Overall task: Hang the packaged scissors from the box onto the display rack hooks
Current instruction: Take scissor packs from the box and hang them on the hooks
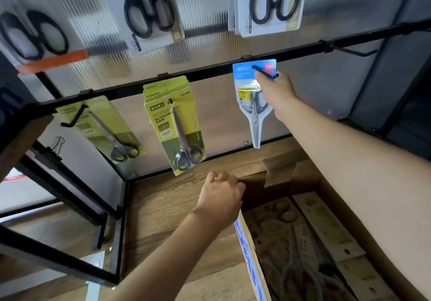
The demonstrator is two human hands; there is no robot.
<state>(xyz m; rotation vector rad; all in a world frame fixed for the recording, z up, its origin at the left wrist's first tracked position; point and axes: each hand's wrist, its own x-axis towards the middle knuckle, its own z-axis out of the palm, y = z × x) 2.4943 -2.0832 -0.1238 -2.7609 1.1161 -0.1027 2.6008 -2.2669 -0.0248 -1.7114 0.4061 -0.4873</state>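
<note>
Right hand (275, 90) is raised to the black rail (210, 71) of the display rack, fingers curled onto a blue-topped scissors pack (253, 104). The pack's blue header sits on a black hook (264, 72) that projects forward from the rail; the hook shaft passes across the header and its tip shows just above the knuckles. The pack hangs below the rail with the scissor blades pointing down, handles partly hidden behind the hand.

Left hand (221, 195) is below the rail, fingers curled over the far-left corner of the cardboard box (326, 198), gripping the edge of its flap. The box stands on the wooden shelf (163, 219) under the rail. Inside it lie more packaged scissors (291, 242), flat and overlapping; details are blurred.

Left of the blue pack along the rail: a stack of yellow-green scissors packs (175, 123) printed "SCISSORS" and "GRIP", hanging from its own hook, handles down. Further left along the rail, one more yellow-green pack (102, 128) hangs tilted behind a bare hook end (74, 116). Right of the blue pack, an empty hook (349, 51) sticks out from the rail.

Above the rail, against the ribbed translucent panel (205, 39), three lots of black-handled scissors on white cards (268, 4) hang from a higher row. A binder clip (58, 145) is fastened to a rack bar below the rail's left end.
</note>
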